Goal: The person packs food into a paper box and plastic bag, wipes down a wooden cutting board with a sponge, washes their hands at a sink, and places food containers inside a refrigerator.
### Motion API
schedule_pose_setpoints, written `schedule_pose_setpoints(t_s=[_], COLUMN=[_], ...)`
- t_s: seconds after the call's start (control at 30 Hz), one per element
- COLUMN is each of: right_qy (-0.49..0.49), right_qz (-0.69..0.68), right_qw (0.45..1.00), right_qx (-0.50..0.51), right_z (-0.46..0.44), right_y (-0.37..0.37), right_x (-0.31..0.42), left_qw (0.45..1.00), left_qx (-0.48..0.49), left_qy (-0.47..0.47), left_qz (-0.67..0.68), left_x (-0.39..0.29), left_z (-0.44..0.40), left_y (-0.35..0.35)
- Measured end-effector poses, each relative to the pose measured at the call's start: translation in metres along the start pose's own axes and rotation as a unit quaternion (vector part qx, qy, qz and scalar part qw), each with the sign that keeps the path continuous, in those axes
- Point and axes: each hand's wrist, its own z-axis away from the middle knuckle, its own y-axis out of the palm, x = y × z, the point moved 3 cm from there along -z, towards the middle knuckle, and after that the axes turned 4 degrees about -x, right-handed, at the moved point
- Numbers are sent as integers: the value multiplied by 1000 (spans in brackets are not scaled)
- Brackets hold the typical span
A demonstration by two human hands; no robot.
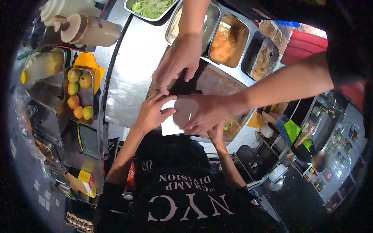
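My left hand (148,113) grips the left edge of a flat white sheet (173,123) that looks like paper, thumb on top. At the sheet's right side is my right hand (217,134), its fingers mostly hidden, so its grip cannot be made out. Another person's hand (204,112) lies over the sheet and covers much of it. That person's second hand (180,60) reaches down above my left fingers. Below all the hands is a dark, worn board (223,81) with green scraps on its right part.
Metal pans of shredded greens (153,7) and orange shredded food (224,42) stand along the far side. To the left are a squeeze bottle (91,30) and a tray of round fruit (79,93). A person in a bright green top (293,132) is farther right.
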Motion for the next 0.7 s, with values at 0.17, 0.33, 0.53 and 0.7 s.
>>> schedule_pose_setpoints(t_s=[0.17,0.33,0.53,0.7], right_qy=[135,148,110,98], right_qz=[-110,-234,-172,-116], right_qw=[984,961,978,988], right_qx=[31,23,-42,-31], right_z=[3,-12,12,-1], right_y=[12,16,17,13], right_x=[-16,25,-11,-1], left_qw=[996,994,992,992], left_qx=[34,81,101,52], left_qy=[78,34,52,34], left_qz=[-19,68,57,108], left_x=[7,10,11,13], left_z=[-15,-22,-26,-23], left_y=[17,19,18,24])
